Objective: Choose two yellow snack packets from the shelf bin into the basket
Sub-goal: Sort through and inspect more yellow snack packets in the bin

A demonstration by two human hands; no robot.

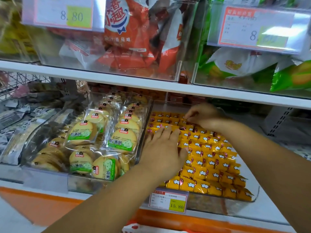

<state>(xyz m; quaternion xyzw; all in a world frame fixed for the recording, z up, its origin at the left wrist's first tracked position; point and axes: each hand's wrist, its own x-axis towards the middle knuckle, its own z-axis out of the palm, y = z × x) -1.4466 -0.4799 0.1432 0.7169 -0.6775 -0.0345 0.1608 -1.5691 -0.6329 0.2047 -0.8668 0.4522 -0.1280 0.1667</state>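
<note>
Pinching one small yellow foil snack packet (pixel 210 155) is advised: the left hand (pixel 165 148) is laid flat on the rows; the grip of the right hand (pixel 207 117) cannot be told.

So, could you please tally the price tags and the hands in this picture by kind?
Price tags: 3
Hands at the yellow snack packets, left hand and right hand: 2
Total: 5
</note>
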